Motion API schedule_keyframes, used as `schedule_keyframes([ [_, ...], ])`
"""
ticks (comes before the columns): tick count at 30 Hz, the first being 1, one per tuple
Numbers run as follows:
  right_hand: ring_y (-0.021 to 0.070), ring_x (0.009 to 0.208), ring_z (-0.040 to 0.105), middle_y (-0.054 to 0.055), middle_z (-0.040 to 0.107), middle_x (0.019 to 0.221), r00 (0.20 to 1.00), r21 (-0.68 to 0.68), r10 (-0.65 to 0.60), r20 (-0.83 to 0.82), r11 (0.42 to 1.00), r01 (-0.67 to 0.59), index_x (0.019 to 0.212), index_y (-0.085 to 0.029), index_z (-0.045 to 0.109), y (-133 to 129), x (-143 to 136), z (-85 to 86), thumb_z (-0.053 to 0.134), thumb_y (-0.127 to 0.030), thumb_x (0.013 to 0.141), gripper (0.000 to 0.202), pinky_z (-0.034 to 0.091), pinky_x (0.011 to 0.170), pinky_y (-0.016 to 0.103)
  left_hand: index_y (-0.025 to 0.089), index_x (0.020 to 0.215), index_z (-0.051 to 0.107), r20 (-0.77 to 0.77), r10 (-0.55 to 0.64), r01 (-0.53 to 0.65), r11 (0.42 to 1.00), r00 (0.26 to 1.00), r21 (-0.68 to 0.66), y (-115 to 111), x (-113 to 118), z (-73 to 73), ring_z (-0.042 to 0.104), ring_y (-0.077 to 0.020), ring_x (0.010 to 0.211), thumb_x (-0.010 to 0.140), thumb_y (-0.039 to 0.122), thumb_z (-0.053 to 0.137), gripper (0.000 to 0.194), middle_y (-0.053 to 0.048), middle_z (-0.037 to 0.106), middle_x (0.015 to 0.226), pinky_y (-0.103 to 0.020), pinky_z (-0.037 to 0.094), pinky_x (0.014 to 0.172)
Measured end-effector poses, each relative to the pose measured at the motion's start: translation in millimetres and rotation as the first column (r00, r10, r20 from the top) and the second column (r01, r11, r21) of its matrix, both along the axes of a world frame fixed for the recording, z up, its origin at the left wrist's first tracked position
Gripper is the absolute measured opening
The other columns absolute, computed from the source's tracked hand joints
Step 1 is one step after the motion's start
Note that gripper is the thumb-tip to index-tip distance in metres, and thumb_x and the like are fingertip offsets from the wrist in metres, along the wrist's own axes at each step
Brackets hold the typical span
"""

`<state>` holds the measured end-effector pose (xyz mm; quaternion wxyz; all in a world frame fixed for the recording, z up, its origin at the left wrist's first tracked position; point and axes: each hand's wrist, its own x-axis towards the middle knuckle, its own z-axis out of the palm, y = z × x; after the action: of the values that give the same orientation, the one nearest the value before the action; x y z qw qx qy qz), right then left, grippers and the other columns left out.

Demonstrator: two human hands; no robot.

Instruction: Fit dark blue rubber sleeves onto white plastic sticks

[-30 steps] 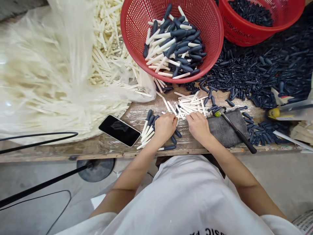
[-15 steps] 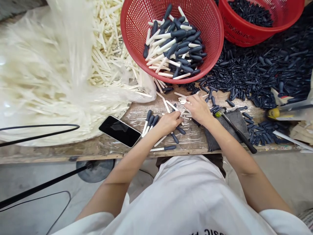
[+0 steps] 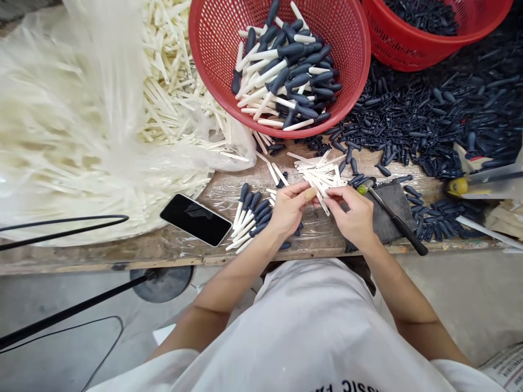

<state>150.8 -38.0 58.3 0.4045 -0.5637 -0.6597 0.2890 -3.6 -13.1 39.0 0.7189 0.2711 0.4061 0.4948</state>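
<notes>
My left hand (image 3: 289, 209) and my right hand (image 3: 351, 211) face each other over the table near its front edge. Thumb and fingers of each are pinched together, and a white strip (image 3: 320, 201) runs between them; the fingertips partly hide it. Just beyond lies a loose heap of white strips (image 3: 322, 170). Left of my left hand is a row of white strips with dark handles (image 3: 247, 218). A few more dark handles show partly beneath my left hand and wrist.
A red basket (image 3: 362, 81) of handled pieces stands behind my hands, another (image 3: 408, 51) at back right. Dark parts (image 3: 429, 109) spread right. A phone (image 3: 196, 219) and bagged white strips (image 3: 81, 136) lie left; a hammer (image 3: 394, 218) rests on a dark pad (image 3: 394, 198).
Both hands have come nearer the front edge and now meet at a white strip. The row of handled pieces at left has more in it, and the white heap shows more fully.
</notes>
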Motion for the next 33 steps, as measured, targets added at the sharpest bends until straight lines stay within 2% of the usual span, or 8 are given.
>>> schedule_keyframes([
  [2,0.0151,0.080,0.069,0.004,0.075,0.092,0.997,0.075,-0.026,0.070,0.997,0.021,0.097,-0.021,0.071,-5,0,1.0,0.060,-0.023,0.091,0.013,0.056,0.078,0.029,0.014,0.076,0.077,-0.009,0.011,-0.011,1.000,1.000,0.003,-4,3,3.4,0.059,-0.0112,0.062,0.066,0.035,0.086,0.025,-0.002,0.068,0.069,-0.024,0.050,0.060],
  [4,0.0152,0.081,0.070,0.004,0.077,0.094,0.997,0.098,-0.036,0.073,0.995,0.029,0.101,-0.021,0.072,-8,1,2.4,0.059,-0.023,0.092,0.015,0.056,0.079,0.029,0.014,0.076,0.077,-0.045,0.016,-0.015,1.000,0.999,0.025,-6,5,5.7,0.058,-0.0107,0.061,0.067,0.034,0.085,0.023,-0.001,0.068,0.069,-0.023,0.050,0.060],
  [12,0.0158,0.086,0.073,0.003,0.078,0.100,0.999,-0.024,-0.005,-0.037,1.000,0.004,0.105,-0.022,0.075,-12,6,2.9,0.061,-0.025,0.091,0.020,0.057,0.083,0.029,0.017,0.082,0.080,-0.123,0.024,-0.010,0.993,0.992,0.114,-10,8,7.4,0.060,-0.0108,0.064,0.070,0.034,0.084,0.022,-0.001,0.067,0.077,-0.024,0.053,0.060],
  [22,0.0155,0.085,0.072,0.003,0.078,0.098,0.999,-0.001,0.007,-0.034,1.000,-0.008,0.104,-0.023,0.075,-17,6,2.5,0.062,-0.024,0.092,0.019,0.057,0.082,0.029,0.016,0.082,0.080,-0.142,0.045,-0.029,0.993,0.989,0.116,-14,10,10.7,0.062,-0.0114,0.062,0.070,0.035,0.084,0.022,0.000,0.067,0.072,-0.025,0.054,0.062],
  [25,0.0156,0.086,0.072,0.004,0.077,0.098,0.999,0.031,0.037,0.018,0.999,-0.038,0.107,-0.023,0.074,-18,6,3.6,0.060,-0.025,0.093,0.020,0.056,0.081,0.029,0.016,0.080,0.079,-0.176,0.052,-0.027,0.989,0.983,0.142,-15,10,11.0,0.062,-0.0117,0.062,0.072,0.036,0.083,0.023,-0.001,0.068,0.072,-0.025,0.053,0.062],
  [28,0.0173,0.087,0.071,0.006,0.077,0.098,0.982,0.101,0.094,0.161,0.989,-0.111,0.113,-0.022,0.071,-19,5,4.1,0.059,-0.025,0.094,0.023,0.056,0.083,0.031,0.015,0.078,0.078,-0.222,0.047,-0.011,0.987,0.974,0.161,-16,8,9.3,0.062,-0.0127,0.061,0.072,0.037,0.082,0.023,-0.001,0.069,0.070,-0.025,0.053,0.061],
  [31,0.0186,0.089,0.070,0.008,0.076,0.098,0.960,0.169,0.094,0.262,0.975,-0.142,0.113,-0.021,0.070,-21,8,3.6,0.052,-0.019,0.096,0.025,0.056,0.083,0.032,0.015,0.074,0.076,-0.330,0.007,0.063,0.978,0.944,0.200,-18,2,7.1,0.062,-0.0131,0.059,0.079,0.039,0.076,0.024,-0.001,0.067,0.066,-0.025,0.051,0.060],
  [33,0.0192,0.090,0.068,0.009,0.075,0.098,0.956,0.197,0.094,0.276,0.969,-0.152,0.112,-0.020,0.070,-23,11,3.0,0.048,-0.014,0.096,0.028,0.055,0.084,0.034,0.016,0.081,0.077,-0.437,0.019,0.121,0.949,0.899,0.292,-18,-4,5.8,0.063,-0.0135,0.063,0.084,0.039,0.072,0.024,-0.002,0.069,0.070,-0.025,0.051,0.062],
])
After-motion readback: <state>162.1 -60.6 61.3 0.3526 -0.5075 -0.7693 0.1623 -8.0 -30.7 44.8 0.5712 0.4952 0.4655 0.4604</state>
